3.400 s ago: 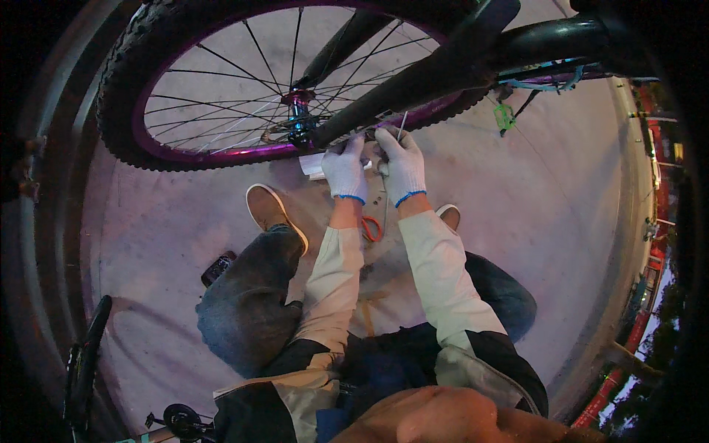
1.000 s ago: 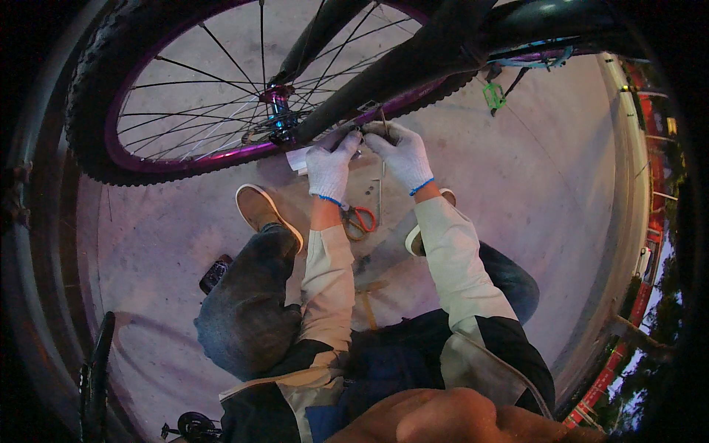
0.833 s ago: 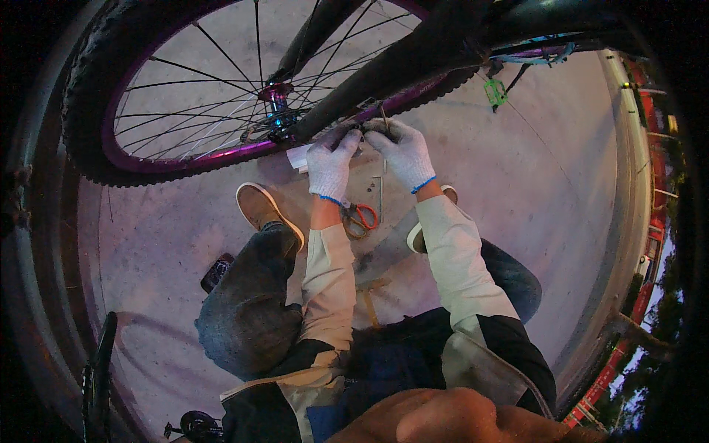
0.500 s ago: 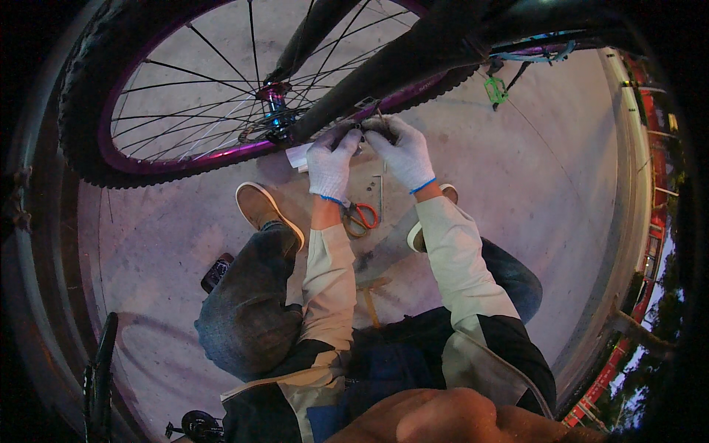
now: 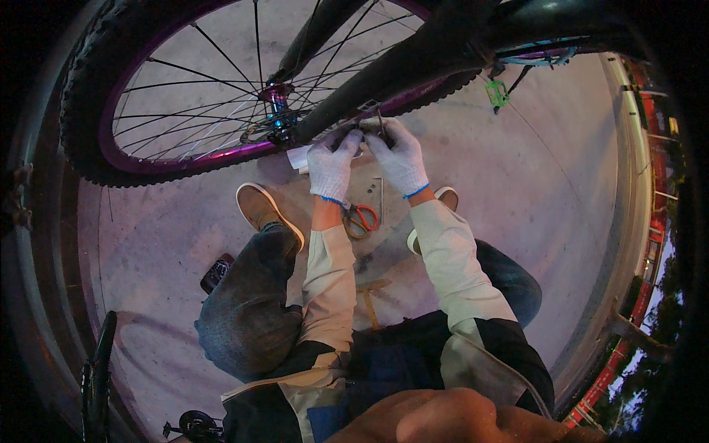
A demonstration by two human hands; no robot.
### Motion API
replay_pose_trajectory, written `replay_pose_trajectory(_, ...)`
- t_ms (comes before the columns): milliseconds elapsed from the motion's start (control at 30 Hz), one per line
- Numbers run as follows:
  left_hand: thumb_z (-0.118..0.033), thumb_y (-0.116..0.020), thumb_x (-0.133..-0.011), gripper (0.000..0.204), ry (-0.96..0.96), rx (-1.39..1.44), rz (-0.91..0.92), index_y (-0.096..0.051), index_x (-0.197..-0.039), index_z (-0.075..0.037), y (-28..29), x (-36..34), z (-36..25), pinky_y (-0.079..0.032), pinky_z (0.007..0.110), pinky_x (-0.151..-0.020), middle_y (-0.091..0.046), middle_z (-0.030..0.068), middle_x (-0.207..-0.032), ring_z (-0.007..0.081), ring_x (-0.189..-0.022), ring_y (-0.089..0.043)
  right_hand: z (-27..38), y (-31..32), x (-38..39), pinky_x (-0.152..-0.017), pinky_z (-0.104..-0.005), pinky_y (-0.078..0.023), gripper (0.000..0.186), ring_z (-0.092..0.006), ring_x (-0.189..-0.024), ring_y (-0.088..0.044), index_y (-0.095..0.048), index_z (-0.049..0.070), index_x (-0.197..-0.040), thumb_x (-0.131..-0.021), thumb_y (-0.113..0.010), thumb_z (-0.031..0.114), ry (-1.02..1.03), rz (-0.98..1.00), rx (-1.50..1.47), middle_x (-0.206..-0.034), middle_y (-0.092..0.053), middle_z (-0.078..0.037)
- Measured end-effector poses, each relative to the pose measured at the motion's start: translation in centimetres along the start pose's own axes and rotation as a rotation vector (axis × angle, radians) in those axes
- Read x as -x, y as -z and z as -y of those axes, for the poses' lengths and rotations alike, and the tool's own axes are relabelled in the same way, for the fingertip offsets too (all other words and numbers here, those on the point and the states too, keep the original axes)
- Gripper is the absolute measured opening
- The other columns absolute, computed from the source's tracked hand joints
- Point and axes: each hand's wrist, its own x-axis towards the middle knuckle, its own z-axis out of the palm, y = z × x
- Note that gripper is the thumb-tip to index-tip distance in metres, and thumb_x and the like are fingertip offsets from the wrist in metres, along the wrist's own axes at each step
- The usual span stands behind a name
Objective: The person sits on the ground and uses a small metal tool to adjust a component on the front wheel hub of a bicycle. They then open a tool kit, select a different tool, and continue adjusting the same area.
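Note:
My left hand (image 5: 330, 168), in a white knit glove with a blue cuff edge, is closed, thumb and fingers pinched together near the lower end of the black fork leg (image 5: 347, 96). My right hand (image 5: 399, 160), gloved alike, is closed beside it, fingertips nearly touching the left ones. A thin dark metal piece (image 5: 380, 120) rises by the right fingers. What either hand pinches is too small and covered to name. Just beyond stands a bicycle wheel with a purple rim (image 5: 221, 157), black spokes and a shiny blue-purple hub (image 5: 278, 111).
Between my feet lie scissors (image 5: 367, 215) with orange-red handles, an L-shaped hex key (image 5: 382, 203) and small dark parts (image 5: 371, 189). White paper (image 5: 298, 157) lies under the wheel. A dark object (image 5: 216, 273) is beside my left leg. A green pedal (image 5: 497, 94) shows at the upper right.
My right hand and forearm have shifted slightly left and down, the wrist turning a little. My left hand stays nearly in place.

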Motion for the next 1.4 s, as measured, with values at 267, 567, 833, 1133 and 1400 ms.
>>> replay_pose_trajectory(267, -0.012, -0.074, -0.096, 0.03, 0.014, 0.027, -0.028, -0.073, -0.121, 0.006, 0.0, -0.3, 0.9, -0.06, 0.03, -0.08, -0.075, 0.0111, -0.11, 0.0155, -0.093, -0.07, 0.2, 0.0, 0.0, -0.093, -0.0296, -0.054, 0.027, -0.0134, -0.104, -0.068, -0.073, 0.003, -0.121, -0.094, -0.068, -0.001, -0.039, 0.012, 0.056, -0.11, -0.072, -0.006)
replay_pose_trajectory(567, -0.012, -0.075, -0.096, 0.033, -0.149, -0.142, 0.025, -0.072, -0.124, 0.005, 0.4, -0.7, 1.1, -0.059, 0.03, -0.083, -0.075, 0.0109, -0.112, 0.0147, -0.095, -0.069, 0.8, 0.1, -0.2, -0.091, -0.0292, -0.055, 0.024, -0.013, -0.101, -0.069, -0.074, 0.001, -0.119, -0.095, -0.068, 0.001, -0.05, 0.028, -0.016, -0.11, -0.074, -0.006)
replay_pose_trajectory(833, -0.018, -0.074, -0.097, 0.031, -0.151, 0.02, -0.048, -0.076, -0.113, 0.008, 0.2, -0.5, 1.3, -0.057, 0.032, -0.082, -0.078, 0.0121, -0.104, 0.0154, -0.09, -0.069, 1.6, -0.7, -0.1, -0.091, -0.0275, -0.056, 0.025, -0.012, -0.097, -0.07, -0.074, -0.002, -0.12, -0.096, -0.07, 0.006, -0.185, -0.05, -0.086, -0.109, -0.077, -0.007)
replay_pose_trajectory(1133, -0.01, -0.073, -0.097, 0.028, -0.105, 0.033, -0.018, -0.071, -0.12, 0.007, 0.2, -0.5, 1.6, -0.059, 0.033, -0.088, -0.074, 0.0123, -0.114, 0.0175, -0.098, -0.07, 1.9, -0.5, -0.1, -0.093, -0.0275, -0.056, 0.025, -0.0118, -0.101, -0.069, -0.074, -0.003, -0.12, -0.098, -0.069, 0.007, -0.217, -0.054, -0.055, -0.111, -0.077, -0.008)
replay_pose_trajectory(1400, -0.008, -0.073, -0.097, 0.028, -0.058, -0.024, -0.01, -0.072, -0.122, 0.005, 0.8, -1.1, 2.4, -0.061, 0.031, -0.085, -0.074, 0.0115, -0.115, 0.0181, -0.099, -0.071, 1.7, 0.2, -0.4, -0.09, -0.0275, -0.056, 0.024, -0.0113, -0.098, -0.069, -0.073, -0.002, -0.118, -0.097, -0.071, 0.008, -0.154, -0.007, -0.044, -0.109, -0.077, -0.007)
